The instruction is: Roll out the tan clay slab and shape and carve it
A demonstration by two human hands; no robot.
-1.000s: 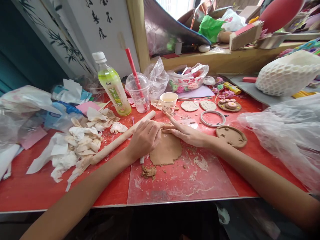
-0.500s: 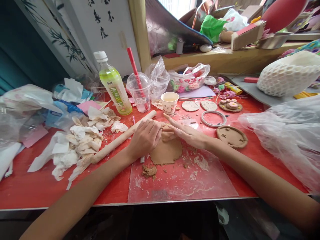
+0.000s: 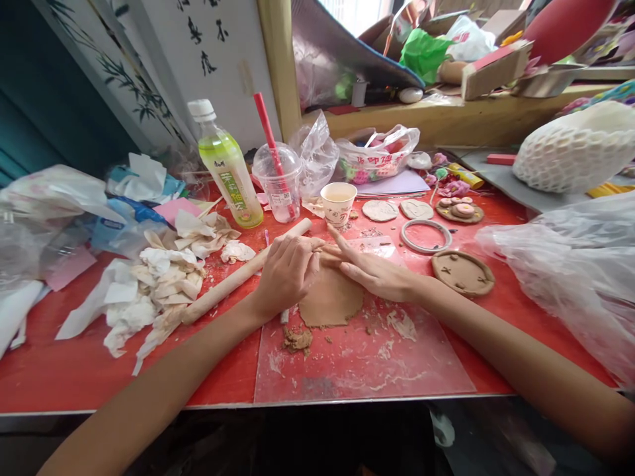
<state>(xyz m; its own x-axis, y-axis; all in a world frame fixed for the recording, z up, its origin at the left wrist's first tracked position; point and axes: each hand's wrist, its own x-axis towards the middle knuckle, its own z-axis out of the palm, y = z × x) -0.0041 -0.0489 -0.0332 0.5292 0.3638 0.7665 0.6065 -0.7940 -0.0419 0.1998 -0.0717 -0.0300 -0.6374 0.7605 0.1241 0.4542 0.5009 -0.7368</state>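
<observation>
A flat brown clay slab (image 3: 331, 303) lies on a clear plastic sheet (image 3: 367, 377) in the middle of the red table. Over the slab's far left edge, my left hand (image 3: 289, 270) is closed with its fingers curled; whatever sits under its fingertips is hidden. My right hand (image 3: 376, 270) reaches in from the other side, fingers stretched out, its fingertips meeting the left hand's above the slab's far edge. A crumbly clay lump (image 3: 297, 340) rests just in front of the slab. Left of my hands lies a long wooden rolling pin (image 3: 228, 284).
Behind my hands stand a paper cup (image 3: 338, 205), a plastic cup with a red straw (image 3: 280, 185) and a drink bottle (image 3: 231, 178). Crumpled tissues (image 3: 149, 291) are at left. To the right are a ring (image 3: 425, 237), a round clay dish (image 3: 462, 272) and a plastic bag (image 3: 560, 264).
My right hand has shifted slightly, its fingers now angled more across the slab's far edge. The left hand stays nearly in place, and the slab has not visibly moved.
</observation>
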